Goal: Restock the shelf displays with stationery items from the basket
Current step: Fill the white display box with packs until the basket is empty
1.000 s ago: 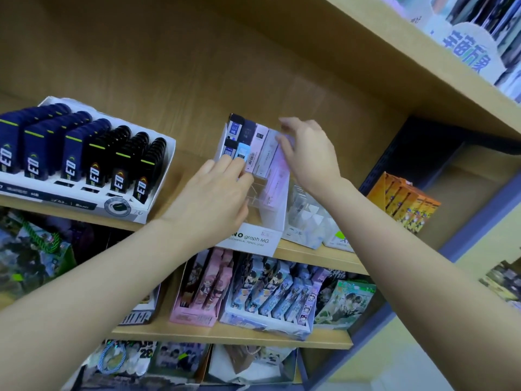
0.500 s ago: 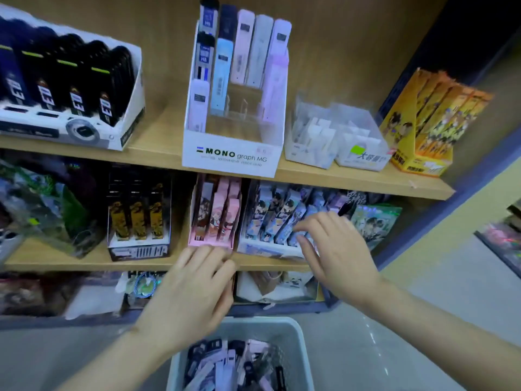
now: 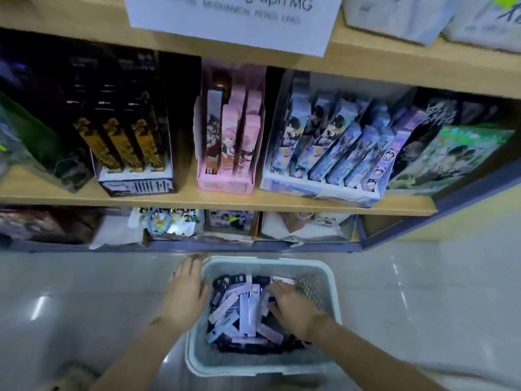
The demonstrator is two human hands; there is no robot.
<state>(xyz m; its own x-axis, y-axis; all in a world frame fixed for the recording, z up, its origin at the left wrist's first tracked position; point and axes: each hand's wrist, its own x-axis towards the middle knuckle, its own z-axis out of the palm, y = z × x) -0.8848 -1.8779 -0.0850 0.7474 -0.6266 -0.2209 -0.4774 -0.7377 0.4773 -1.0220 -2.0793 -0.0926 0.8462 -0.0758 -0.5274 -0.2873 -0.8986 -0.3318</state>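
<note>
A pale grey plastic basket stands on the floor below me. It holds several slim lead cases in white, lilac, blue and black. My left hand rests flat on the basket's left rim with its fingers straight. My right hand is inside the basket on the right, fingers bent down onto the cases. Blur hides whether it grips one. The white MONO graph display box sits on the shelf above, only its front label showing.
The middle wooden shelf carries a black-and-gold box, a pink box and a blue box of character packs. A lower shelf with flat packets runs just beyond the basket. Glossy tiled floor lies on both sides.
My view has tilted down from the shelves to the basket. Both hands dropped: the left onto the basket's rim, the right into the pile of cases.
</note>
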